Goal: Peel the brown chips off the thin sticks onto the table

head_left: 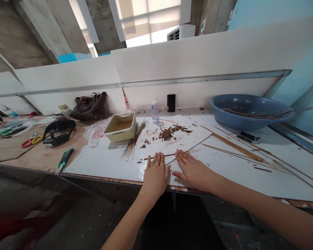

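My left hand (156, 173) lies flat, palm down, with its fingertips on a thin stick coated dark brown (169, 155). Beside it, my right hand (189, 166) is also flat, fingers stretched over the stick's right part. The stick runs sideways across a white board (195, 139) near the table's front edge. Just beyond the fingers sits a lump of brown paste (166, 134), with many brown crumbs and short pieces scattered around it. A bundle of thin bare sticks (135, 139) rests to the left, and longer yellowish sticks (234, 146) lie to the right.
A pale yellow basin (120, 134) stands at the left, a large blue basin (250, 119) holding sticks at the right. At the back are a clear bottle (155, 113), a phone (171, 103) and a brown handbag (90, 107). Green-black cutters (64, 160) and scissors (31, 140) lie far left.
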Demonstrator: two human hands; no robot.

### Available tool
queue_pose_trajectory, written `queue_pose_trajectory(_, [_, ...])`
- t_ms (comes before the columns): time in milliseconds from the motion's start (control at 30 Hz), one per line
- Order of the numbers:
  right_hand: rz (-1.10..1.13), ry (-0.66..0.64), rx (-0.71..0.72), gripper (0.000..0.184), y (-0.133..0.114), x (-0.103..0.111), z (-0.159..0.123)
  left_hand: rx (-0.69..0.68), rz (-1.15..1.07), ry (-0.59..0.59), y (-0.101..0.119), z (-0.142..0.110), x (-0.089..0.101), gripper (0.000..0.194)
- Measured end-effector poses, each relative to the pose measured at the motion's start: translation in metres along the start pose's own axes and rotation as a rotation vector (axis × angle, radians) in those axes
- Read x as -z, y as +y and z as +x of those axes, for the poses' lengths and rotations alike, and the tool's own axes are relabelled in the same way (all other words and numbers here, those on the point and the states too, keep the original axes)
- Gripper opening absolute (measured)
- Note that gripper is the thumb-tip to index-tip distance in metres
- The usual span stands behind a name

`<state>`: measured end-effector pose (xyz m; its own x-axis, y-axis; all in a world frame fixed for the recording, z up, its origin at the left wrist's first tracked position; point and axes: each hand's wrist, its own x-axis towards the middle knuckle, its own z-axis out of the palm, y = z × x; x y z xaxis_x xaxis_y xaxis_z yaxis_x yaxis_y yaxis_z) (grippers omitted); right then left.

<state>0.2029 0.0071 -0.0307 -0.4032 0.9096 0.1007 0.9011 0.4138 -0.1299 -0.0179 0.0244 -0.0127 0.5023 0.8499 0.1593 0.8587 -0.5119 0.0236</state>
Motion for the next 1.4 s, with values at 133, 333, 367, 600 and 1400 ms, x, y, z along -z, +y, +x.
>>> queue_pose_trajectory(133, [0.006, -0.02, -0.012, 0.107, 0.006, 0.004, 0.013, 0.036, 0.013, -0.052, 0.001, 0.011, 0.005, 0.066])
queue_pose_trajectory(333, [0.021, -0.04, -0.023, 0.106, 0.016, 0.011, 0.032, 0.098, -0.007, -0.102, 0.0, 0.032, 0.013, 0.066])
queue_pose_trajectory(367, [0.019, -0.028, -0.016, 0.106, 0.016, 0.008, 0.027, 0.089, -0.006, -0.091, 0.0, 0.027, 0.011, 0.065])
queue_pose_trajectory(600, [0.001, -0.001, 0.023, 0.105, 0.021, -0.006, 0.008, 0.032, -0.012, -0.056, -0.003, 0.006, 0.004, 0.066])
queue_pose_trajectory(1400, [-0.019, -0.025, -0.039, 0.109, 0.03, 0.003, 0.019, 0.089, -0.03, -0.09, -0.006, 0.023, 0.007, 0.07])
